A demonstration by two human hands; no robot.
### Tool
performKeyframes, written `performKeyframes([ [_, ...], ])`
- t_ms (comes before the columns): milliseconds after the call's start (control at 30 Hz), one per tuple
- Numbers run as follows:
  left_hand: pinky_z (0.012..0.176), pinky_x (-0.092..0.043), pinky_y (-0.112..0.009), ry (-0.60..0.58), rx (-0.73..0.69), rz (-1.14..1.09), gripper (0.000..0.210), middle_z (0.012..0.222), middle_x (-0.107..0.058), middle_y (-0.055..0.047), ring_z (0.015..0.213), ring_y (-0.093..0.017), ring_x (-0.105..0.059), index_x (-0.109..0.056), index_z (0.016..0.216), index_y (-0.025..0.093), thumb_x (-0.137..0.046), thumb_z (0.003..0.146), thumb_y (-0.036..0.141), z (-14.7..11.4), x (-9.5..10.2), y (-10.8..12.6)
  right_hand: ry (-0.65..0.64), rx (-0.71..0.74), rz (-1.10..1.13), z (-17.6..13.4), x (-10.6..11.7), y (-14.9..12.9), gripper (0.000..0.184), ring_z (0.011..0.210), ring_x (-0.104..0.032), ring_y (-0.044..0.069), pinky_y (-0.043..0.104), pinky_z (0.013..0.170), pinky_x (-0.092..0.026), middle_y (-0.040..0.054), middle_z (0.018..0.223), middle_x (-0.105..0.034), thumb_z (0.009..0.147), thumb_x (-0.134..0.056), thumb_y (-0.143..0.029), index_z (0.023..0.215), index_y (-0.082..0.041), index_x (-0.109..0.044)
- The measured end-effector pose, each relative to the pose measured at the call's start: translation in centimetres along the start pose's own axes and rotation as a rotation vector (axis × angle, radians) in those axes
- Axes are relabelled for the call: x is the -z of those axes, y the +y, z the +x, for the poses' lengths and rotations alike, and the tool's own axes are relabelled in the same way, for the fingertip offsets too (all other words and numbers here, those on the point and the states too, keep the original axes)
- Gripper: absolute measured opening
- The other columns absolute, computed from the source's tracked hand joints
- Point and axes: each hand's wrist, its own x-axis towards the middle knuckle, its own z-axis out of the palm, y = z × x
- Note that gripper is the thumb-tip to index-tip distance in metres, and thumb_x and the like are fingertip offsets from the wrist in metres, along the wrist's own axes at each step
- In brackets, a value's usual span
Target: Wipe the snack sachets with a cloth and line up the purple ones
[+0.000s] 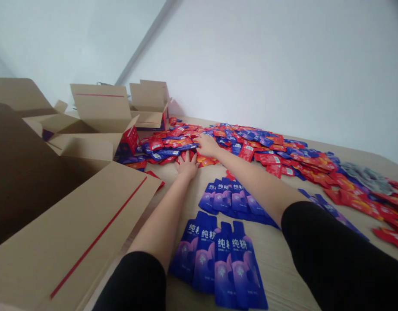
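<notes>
My left hand [187, 166] lies with its fingers spread on the near edge of a heap of red and blue packets [247, 151]. Just beyond it, my right hand [208, 145] reaches into the same heap, its fingers curled at the end of a blue packet [187, 146]. Part of that grip is hidden among the other packets. Closer to me, several blue-purple pouches [207, 250] with white lettering lie face up, overlapping in a fan. A second overlapping row of blue pouches [239, 198] lies behind them, partly under my right forearm.
Open cardboard boxes stand along the left: a large near one [98, 233], a middle one [102, 108] and a far one [149, 97]. A grey fabric bundle [365, 177] rests on the packets at right. The wooden tabletop [276, 259] meets a white wall [266, 65] behind.
</notes>
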Motion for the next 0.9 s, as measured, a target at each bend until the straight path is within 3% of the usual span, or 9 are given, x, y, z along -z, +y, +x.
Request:
performKeyframes([
  [100,0.109,-0.022,-0.065,0.045,-0.027,-0.014,0.056,0.164,-0.013,-0.003,0.143,-0.044,-0.017,-0.036,0.149,0.035,-0.035,0.095,0.051,-0.4,-0.2,-0.2,-0.007,0.064,-0.042,1.9,0.0,-2.2,0.045,0.123,-0.049,0.026,0.042,0.106,-0.038,0.0155,0.133,-0.054,0.090,-0.058,-0.027,0.133,-0.013,-0.053],
  [200,0.109,-0.023,-0.064,0.079,-0.051,-0.026,0.055,0.163,-0.018,-0.003,0.142,-0.043,-0.021,-0.038,0.148,0.035,-0.037,0.095,0.049,-0.8,-0.2,-0.5,-0.031,0.067,-0.087,2.9,-1.0,-3.6,0.038,0.109,-0.059,0.024,0.045,0.094,-0.049,0.0118,0.125,-0.059,0.092,-0.061,-0.034,0.123,-0.014,-0.058],
  [367,0.108,-0.025,-0.064,0.107,-0.063,-0.042,0.054,0.162,-0.019,-0.001,0.140,-0.044,-0.024,-0.039,0.147,0.036,-0.037,0.094,0.048,-1.0,-0.3,-0.7,-0.039,0.014,-0.110,3.8,-2.0,-3.7,0.037,0.105,-0.061,0.022,0.043,0.088,-0.053,0.0093,0.124,-0.059,0.093,-0.059,-0.036,0.125,-0.017,-0.056],
  [500,0.110,-0.023,-0.062,0.114,-0.054,-0.047,0.054,0.163,-0.018,0.000,0.140,-0.043,-0.024,-0.039,0.147,0.036,-0.039,0.094,0.047,-0.8,-0.4,-0.6,-0.044,-0.040,-0.076,4.6,-0.9,-3.4,0.037,0.105,-0.061,0.022,0.043,0.088,-0.053,0.0091,0.124,-0.058,0.093,-0.059,-0.037,0.124,-0.017,-0.056],
  [600,0.111,-0.023,-0.062,0.106,-0.046,-0.058,0.054,0.163,-0.017,0.001,0.142,-0.042,-0.022,-0.041,0.146,0.036,-0.039,0.094,0.048,-0.6,-0.4,-0.6,-0.020,-0.074,-0.026,4.2,1.3,-2.8,0.036,0.106,-0.061,0.024,0.042,0.090,-0.052,0.0130,0.122,-0.061,0.091,-0.063,-0.034,0.121,-0.014,-0.060],
  [700,0.112,-0.019,-0.064,0.105,-0.032,-0.082,0.053,0.163,-0.017,-0.001,0.142,-0.043,-0.022,-0.044,0.145,0.035,-0.042,0.094,0.047,-0.9,0.1,-0.3,0.040,-0.135,0.037,1.7,5.1,-0.9,0.029,0.106,-0.063,0.028,0.036,0.089,-0.048,0.0194,0.113,-0.067,0.086,-0.063,-0.022,0.112,-0.009,-0.067],
  [800,0.113,-0.012,-0.066,0.130,-0.021,-0.124,0.051,0.162,-0.020,-0.006,0.145,-0.041,-0.019,-0.047,0.143,0.032,-0.048,0.092,0.038,-2.1,1.5,0.4,0.101,-0.186,0.102,-3.7,10.0,2.1,0.029,0.097,-0.065,0.025,0.030,0.082,-0.047,0.0124,0.104,-0.072,0.087,-0.057,-0.024,0.110,-0.012,-0.070],
  [900,0.114,-0.009,-0.065,0.164,-0.055,-0.195,0.055,0.162,-0.018,-0.011,0.149,-0.037,-0.010,-0.045,0.145,0.026,-0.050,0.090,0.025,-4.2,4.0,1.9,0.121,-0.211,0.238,-12.3,14.6,5.1,0.031,0.082,-0.064,0.020,0.027,0.073,-0.045,0.0040,0.093,-0.072,0.085,-0.060,-0.035,0.105,-0.014,-0.071],
])
